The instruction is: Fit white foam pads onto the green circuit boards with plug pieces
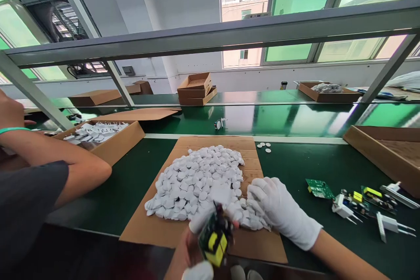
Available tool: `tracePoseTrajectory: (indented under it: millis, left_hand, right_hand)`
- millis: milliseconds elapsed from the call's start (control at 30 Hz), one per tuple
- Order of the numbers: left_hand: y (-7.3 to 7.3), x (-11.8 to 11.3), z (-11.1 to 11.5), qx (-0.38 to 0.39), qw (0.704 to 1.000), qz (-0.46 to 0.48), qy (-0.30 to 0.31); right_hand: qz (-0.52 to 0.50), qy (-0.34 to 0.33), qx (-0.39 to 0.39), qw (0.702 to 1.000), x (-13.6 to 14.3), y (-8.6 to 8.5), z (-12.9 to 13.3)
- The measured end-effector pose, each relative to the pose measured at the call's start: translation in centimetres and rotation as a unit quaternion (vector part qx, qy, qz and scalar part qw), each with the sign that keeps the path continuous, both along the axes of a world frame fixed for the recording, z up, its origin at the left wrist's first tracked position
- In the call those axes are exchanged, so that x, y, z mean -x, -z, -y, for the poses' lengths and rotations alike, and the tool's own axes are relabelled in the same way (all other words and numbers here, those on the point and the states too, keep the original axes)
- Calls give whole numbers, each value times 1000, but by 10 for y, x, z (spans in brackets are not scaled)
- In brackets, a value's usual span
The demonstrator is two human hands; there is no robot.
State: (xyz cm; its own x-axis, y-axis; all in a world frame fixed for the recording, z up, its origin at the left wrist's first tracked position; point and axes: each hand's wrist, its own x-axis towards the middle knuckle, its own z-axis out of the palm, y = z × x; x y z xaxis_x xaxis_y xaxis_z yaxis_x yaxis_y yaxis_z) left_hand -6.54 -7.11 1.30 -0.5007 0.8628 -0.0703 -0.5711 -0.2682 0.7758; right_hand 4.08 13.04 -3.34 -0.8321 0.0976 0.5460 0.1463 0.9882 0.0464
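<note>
My left hand (191, 247), with white coverings on its fingers, is closed around a small circuit board assembly (214, 241) with a yellow-wrapped transformer. The assembly is blurred and sits low in front of the pile. A pale, blurred part (220, 194) shows just beyond it; whether it is attached, I cannot tell. In a white glove, my right hand (274, 201) has curled fingers down at the right edge of a heap of white discs (197, 179). Its fingertips are partly hidden, and what they pinch is unclear. The heap lies on a flat cardboard sheet (154, 232).
Several circuit boards and white plug parts (344, 206) lie at the right, near an open cardboard box (383, 157). Loose discs (268, 150) lie beyond my right hand. A co-worker's arm (82, 166) and a box of white parts (121, 144) occupy the left. A metal rail (210, 37) crosses above.
</note>
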Motion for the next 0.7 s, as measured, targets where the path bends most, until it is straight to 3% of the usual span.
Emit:
tracePoseTrajectory:
  millis: [67, 167, 267, 333, 433, 533, 700]
  left_hand:
    - [-15, 19, -25, -18, 1000, -16, -14]
    - [-45, 43, -79, -40, 996, -72, -18]
    - [-69, 55, -133, -82, 991, -93, 51]
    - [-74, 58, -157, -95, 986, -101, 97]
    - [-67, 58, -169, -84, 982, -113, 127]
    - [-55, 61, -164, -74, 977, -135, 147]
    - [-47, 68, -152, -36, 975, -176, 134]
  right_hand:
    - [-23, 23, 145, 989, 3, 2, 0]
    - [-42, 47, 356, 932, 14, 2, -1]
    - [-54, 57, 506, 859, 26, 1, -8]
    - [-47, 43, 555, 829, 33, 0, -15]
    - [-19, 5, 597, 802, 40, -1, -23]
    - [-12, -15, 651, 758, 40, -3, -26]
    - [-98, -46, 770, 629, 31, -17, -32]
